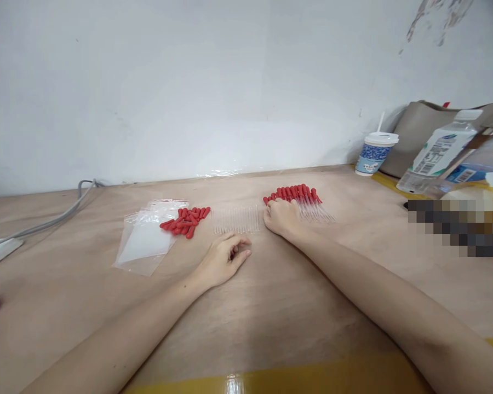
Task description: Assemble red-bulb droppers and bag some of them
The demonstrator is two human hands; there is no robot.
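Observation:
My left hand [225, 257] rests on the wooden table [271, 306], fingers loosely curled, just below a row of clear glass dropper tubes [236, 219]. Whether it pinches a tube I cannot make out. My right hand [280, 216] lies knuckles up with its fingers curled against a row of assembled droppers with red bulbs [302, 198]. A small heap of loose red rubber bulbs [186, 220] lies left of the clear tubes, beside several clear zip bags [145, 241].
A paper cup with lid and straw [374, 153] stands at the back right by a grey bag [427, 131] and a plastic bottle [439, 150]. A grey cable [57, 216] runs at the left. Yellow tape [271, 380] edges the table's front.

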